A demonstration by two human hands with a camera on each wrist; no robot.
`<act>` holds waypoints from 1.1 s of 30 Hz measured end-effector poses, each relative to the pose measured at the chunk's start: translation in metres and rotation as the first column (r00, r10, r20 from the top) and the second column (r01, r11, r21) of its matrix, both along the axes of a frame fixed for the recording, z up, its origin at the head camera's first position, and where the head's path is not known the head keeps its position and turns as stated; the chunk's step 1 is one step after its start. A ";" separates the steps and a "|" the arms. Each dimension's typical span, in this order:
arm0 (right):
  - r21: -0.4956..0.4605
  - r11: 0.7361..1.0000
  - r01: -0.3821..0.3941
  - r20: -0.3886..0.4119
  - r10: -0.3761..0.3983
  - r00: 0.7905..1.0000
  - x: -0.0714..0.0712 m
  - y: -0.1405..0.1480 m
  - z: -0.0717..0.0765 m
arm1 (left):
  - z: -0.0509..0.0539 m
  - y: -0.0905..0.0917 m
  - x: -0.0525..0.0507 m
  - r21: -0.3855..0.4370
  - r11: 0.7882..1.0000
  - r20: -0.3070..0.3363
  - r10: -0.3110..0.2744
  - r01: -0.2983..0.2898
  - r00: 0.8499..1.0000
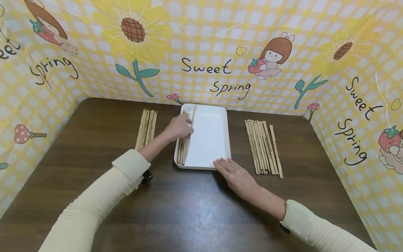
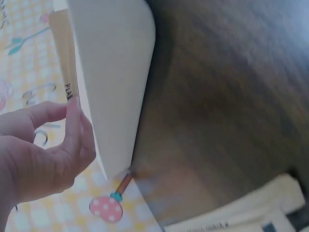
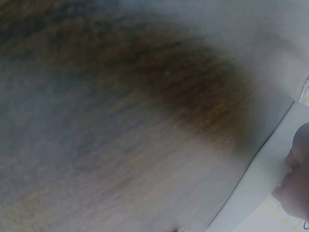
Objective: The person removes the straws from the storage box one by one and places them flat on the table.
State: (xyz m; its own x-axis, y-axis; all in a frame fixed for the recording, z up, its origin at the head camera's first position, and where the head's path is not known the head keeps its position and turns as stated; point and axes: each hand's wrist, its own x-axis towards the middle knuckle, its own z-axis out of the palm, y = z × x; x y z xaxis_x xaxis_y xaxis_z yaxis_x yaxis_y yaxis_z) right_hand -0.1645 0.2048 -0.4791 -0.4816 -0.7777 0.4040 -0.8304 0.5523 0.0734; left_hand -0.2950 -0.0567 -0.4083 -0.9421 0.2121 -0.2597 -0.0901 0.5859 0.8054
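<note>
A white tray (image 1: 209, 140) lies on the table, with slim paper-wrapped straws (image 1: 181, 154) lengthwise along its left side. My left hand (image 1: 180, 126) is over that side in the head view, pinching a paper-wrapped straw (image 1: 194, 112) between thumb and fingers. In the left wrist view, the thumb and fingertips meet at brown wrappers (image 2: 66, 53) printed "PLA", just beyond the tray's outer wall (image 2: 113, 72). Fingers extended, my right hand (image 1: 237, 176) rests on the tray's near right corner. The right wrist view is blurred, showing part of that hand (image 3: 297, 188) beside the tray wall.
On the dark wooden table (image 1: 182, 210), a bundle of wrapped straws (image 1: 146, 127) lies left of the tray, partly behind the left forearm. Several more wrapped straws (image 1: 259, 147) lie to the right. A yellow checked cloth (image 1: 201, 45) stands around the table's back and sides.
</note>
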 end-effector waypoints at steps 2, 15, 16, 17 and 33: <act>0.001 1.000 0.001 -0.004 -0.001 1.000 0.000 0.000 0.000 | 0.004 -0.008 -0.001 0.031 0.999 0.012 0.017 -0.018 1.000; -0.006 1.000 -0.005 -0.005 0.005 1.000 0.002 0.001 0.000 | 0.004 -0.059 -0.002 0.034 0.998 0.048 0.058 -0.060 0.997; -0.006 1.000 -0.004 -0.004 0.004 1.000 0.002 0.001 0.001 | 0.003 -0.063 -0.002 0.018 0.998 0.049 0.062 -0.063 0.997; -0.005 1.000 -0.004 -0.005 0.004 1.000 0.002 0.001 0.001 | 0.003 -0.067 -0.001 0.013 0.998 0.051 0.064 -0.065 0.997; -0.002 1.000 -0.006 -0.018 0.006 1.000 0.001 0.000 0.000 | -0.002 -0.132 0.002 -0.125 0.989 0.040 0.089 -0.083 0.995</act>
State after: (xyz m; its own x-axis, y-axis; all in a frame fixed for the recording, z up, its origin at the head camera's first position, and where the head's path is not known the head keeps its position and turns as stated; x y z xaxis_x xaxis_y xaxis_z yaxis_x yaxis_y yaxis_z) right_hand -0.1639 0.2046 -0.4786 -0.4694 -0.7799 0.4141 -0.8323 0.5474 0.0874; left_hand -0.2926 -0.1886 -0.4103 -0.9422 0.0946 -0.3214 -0.1790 0.6686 0.7218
